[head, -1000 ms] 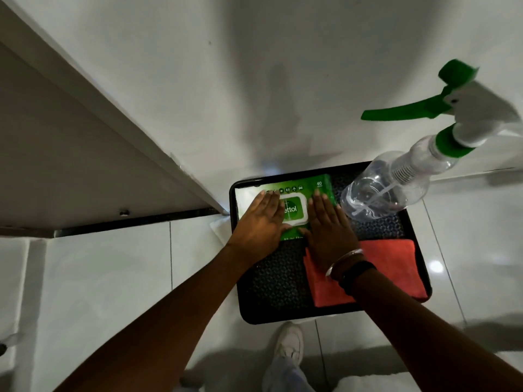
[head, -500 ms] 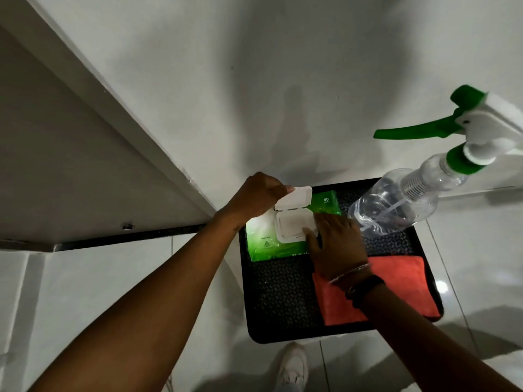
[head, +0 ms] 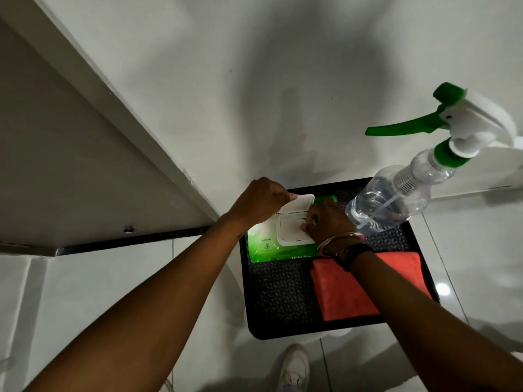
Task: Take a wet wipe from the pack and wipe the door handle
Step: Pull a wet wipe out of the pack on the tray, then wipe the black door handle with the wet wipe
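A green wet wipe pack (head: 264,248) lies at the far left of a black tray (head: 283,295). Its white flip lid (head: 300,203) stands open, pinched at its edge by my left hand (head: 259,203). My right hand (head: 328,222) rests over the pack's opening (head: 291,229), fingertips pinched at the slot; whether a wipe is between them I cannot tell. The door handle is not in view.
A clear spray bottle (head: 396,193) with a green trigger stands at the tray's far right corner. A folded red cloth (head: 348,287) lies on the tray's right side under my right forearm. A white door or wall (head: 254,80) rises behind; a white shoe (head: 294,369) is on the tiled floor.
Both hands lay flat on the shut pack; then my left hand flipped the lid open and holds it up, and my right hand's fingers moved into the opening.
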